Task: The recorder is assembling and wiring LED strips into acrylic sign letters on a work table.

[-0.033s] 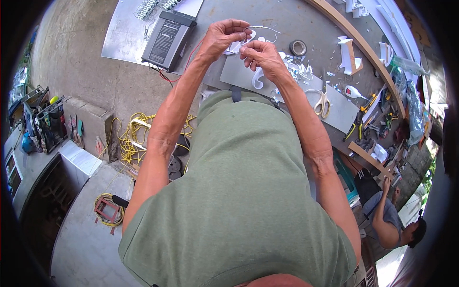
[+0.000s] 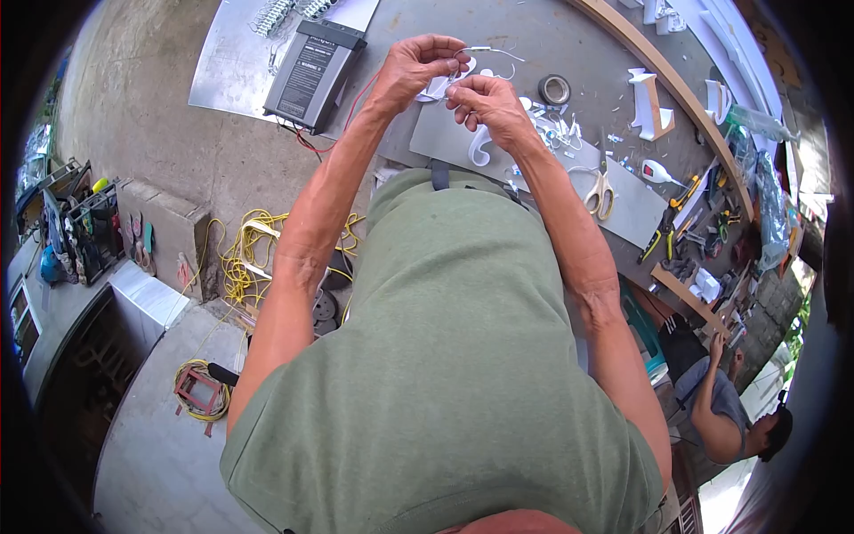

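Above the grey tabletop (image 2: 534, 36), both my hands are close together at the far middle. With thumb and fingers pinched, my left hand (image 2: 414, 73) grips a thin white wire (image 2: 501, 51), whose loose ends curl out to the right. My right hand (image 2: 494, 109) is pinched too, just beside the left fingertips; it seems to hold a part of the same wire, though the fingers mostly cover it. Behind and below the fingers lie white cut-out pieces, one of them a curved white shape (image 2: 480, 148). A pile of white wired modules (image 2: 559, 133) sits right of my right hand.
A grey boxy power unit (image 2: 313, 78) with red and black leads stands left. Rightward are a tape roll (image 2: 554, 89), scissors (image 2: 601, 194), a white bottle (image 2: 656, 171), pliers (image 2: 656, 238) and a brown curved strip (image 2: 663, 67). Yellow cord (image 2: 245, 254) lies on the floor. Another person (image 2: 721, 414) works at right.
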### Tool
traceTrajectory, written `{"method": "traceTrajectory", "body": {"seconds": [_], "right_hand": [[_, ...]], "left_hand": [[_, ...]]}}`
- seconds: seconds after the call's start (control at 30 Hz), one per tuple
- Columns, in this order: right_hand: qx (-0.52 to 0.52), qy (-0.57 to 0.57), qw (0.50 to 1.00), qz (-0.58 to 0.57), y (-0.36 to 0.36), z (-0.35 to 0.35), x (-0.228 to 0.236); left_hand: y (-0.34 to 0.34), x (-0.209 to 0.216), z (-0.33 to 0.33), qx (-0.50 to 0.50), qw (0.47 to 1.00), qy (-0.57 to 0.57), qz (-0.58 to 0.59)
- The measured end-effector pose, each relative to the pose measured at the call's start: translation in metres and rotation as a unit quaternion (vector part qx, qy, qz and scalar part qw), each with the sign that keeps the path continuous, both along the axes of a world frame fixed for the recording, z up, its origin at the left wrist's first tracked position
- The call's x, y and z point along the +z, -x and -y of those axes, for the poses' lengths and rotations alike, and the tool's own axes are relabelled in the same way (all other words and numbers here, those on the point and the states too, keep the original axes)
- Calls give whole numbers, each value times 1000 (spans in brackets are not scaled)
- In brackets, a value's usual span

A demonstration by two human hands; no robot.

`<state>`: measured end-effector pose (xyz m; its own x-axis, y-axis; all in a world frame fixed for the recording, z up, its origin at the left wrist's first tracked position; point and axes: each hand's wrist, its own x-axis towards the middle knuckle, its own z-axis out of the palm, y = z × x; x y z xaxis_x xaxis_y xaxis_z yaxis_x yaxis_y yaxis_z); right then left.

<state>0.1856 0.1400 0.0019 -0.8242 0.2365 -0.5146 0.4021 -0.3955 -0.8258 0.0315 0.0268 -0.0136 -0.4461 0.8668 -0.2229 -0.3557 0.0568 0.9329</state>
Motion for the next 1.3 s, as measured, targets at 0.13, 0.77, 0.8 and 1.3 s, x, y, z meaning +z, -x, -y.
{"method": "traceTrajectory", "body": {"seconds": [0.13,0.77,0.8,1.3], "right_hand": [[-27,23,999,36,6,2,-1],[-179,111,977,15,14,4,2],[-181,111,977,16,10,3,9],[-211,105,970,-67,-49,14,102]], "left_hand": [[1,-4,-3,6,1000,7,-4],[6,15,4,-12,983,78,-168],[3,24,8,2,987,84,-136],[-65,101,14,64,998,0,-13]]}}
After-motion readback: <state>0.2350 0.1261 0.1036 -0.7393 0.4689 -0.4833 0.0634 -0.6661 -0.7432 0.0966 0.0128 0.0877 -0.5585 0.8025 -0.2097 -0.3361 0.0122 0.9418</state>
